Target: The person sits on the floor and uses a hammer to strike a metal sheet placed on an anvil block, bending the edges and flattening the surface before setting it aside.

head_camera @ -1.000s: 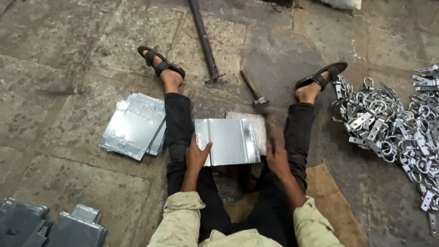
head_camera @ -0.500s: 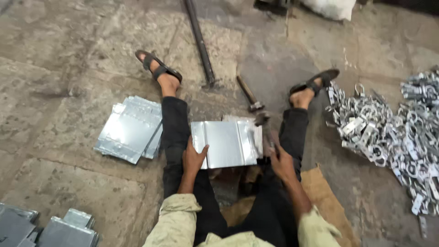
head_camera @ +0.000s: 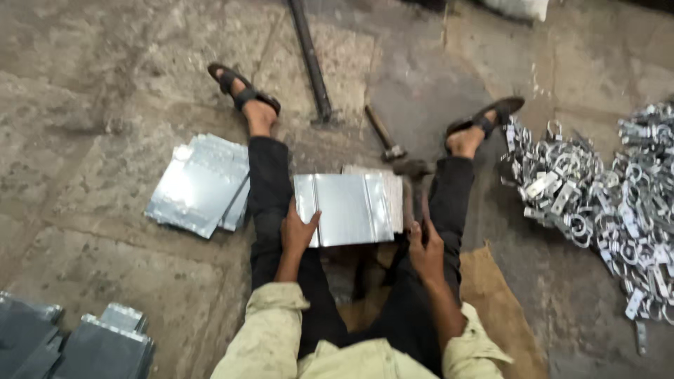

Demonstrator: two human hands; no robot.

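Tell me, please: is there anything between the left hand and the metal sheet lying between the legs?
Nothing visible. The left hand already rests on the near left edge of the metal sheet, touching it directly. The right hand sits by the sheet's right side, next to a dark bar.

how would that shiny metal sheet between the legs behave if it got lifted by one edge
The metal sheet looks thin, so probably light and slightly springy. Its folded ribs likely stiffen it. The glossy face under the left hand may be slippery, edges possibly sharp.

Legs [head_camera: 270, 175] hem the sheet [head_camera: 347, 209] (hammer [head_camera: 393, 151] apparently beyond); open floor [head_camera: 105, 105] lies left.
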